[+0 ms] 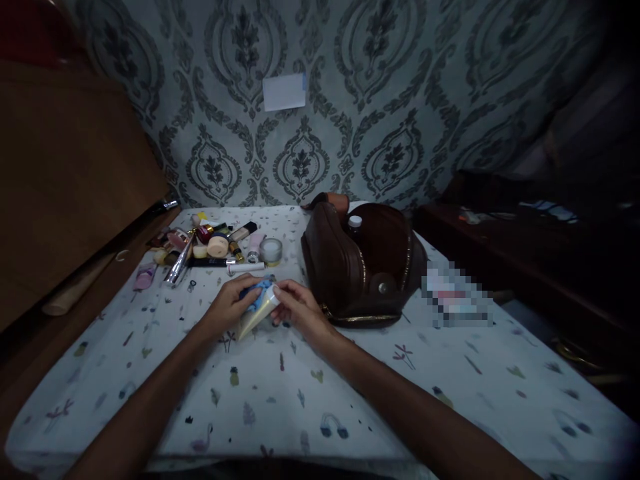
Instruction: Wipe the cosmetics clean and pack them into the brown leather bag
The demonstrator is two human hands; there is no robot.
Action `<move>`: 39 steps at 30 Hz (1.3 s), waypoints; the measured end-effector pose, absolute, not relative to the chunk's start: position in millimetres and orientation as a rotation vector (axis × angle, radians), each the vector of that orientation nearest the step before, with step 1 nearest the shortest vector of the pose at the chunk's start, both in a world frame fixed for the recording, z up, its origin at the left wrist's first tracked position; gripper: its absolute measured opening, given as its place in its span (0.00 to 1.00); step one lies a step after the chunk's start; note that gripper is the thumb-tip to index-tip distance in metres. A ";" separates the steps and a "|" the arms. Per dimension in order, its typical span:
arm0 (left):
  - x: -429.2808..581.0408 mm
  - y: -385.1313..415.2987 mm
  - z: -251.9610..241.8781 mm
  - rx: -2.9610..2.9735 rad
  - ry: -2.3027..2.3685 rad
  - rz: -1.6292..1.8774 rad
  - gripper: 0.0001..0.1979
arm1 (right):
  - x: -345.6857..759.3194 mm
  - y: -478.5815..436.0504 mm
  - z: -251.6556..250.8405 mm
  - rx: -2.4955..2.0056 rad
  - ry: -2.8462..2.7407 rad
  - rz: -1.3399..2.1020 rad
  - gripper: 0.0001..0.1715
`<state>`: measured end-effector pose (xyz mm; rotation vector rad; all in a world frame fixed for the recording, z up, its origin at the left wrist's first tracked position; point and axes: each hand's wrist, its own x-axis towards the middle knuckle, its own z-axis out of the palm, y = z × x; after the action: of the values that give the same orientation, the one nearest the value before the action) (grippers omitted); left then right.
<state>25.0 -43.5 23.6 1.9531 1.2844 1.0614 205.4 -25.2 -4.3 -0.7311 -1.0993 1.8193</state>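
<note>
A pale yellow squeeze tube (256, 320) with a white cap slants between my two hands, above the patterned tablecloth. My right hand (305, 313) pinches it at the cap end with thumb and fingers. Bunched against the tube is a crumpled blue cloth (260, 293), and my left hand (231, 307) is closed on it with the thumb on top. Some fingertips of both hands are hidden behind the cloth and tube. Just right of my right hand stands a brown leather bag (333, 267), unzipped, with a white-capped bottle (355, 223) inside.
Makeup items lie piled at the back left, among them a silver tube (179, 263), a round cream jar (218, 245) and a clear-lidded jar (271, 251). A pixelated item (456, 295) lies right of the bag. A wooden cabinet (65, 180) borders the left side.
</note>
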 end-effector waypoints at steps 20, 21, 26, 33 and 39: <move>-3.1 -39.9 34.9 1.982 1.272 0.734 0.14 | 204.8 -21.7 -9.6 -0.823 -1.102 1.682 0.24; -0.2 -40.9 34.5 1.978 1.276 0.783 0.14 | 205.1 -21.8 -9.1 -0.823 -1.108 1.676 0.24; 20.4 -47.8 33.0 2.017 1.273 1.027 0.15 | 206.3 -23.4 -5.2 -0.780 -1.183 1.652 0.27; 13.8 -44.6 33.8 2.004 1.240 0.950 0.14 | 206.2 -21.3 -6.9 -0.788 -1.131 1.686 0.25; -2.7 -43.1 41.5 1.951 1.242 0.755 0.14 | 208.5 -17.7 -8.9 -0.745 -1.023 1.826 0.24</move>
<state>-2.7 -43.1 41.5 1.9512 1.2418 0.7549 208.5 -17.7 -8.9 -0.7453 -1.0234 1.8262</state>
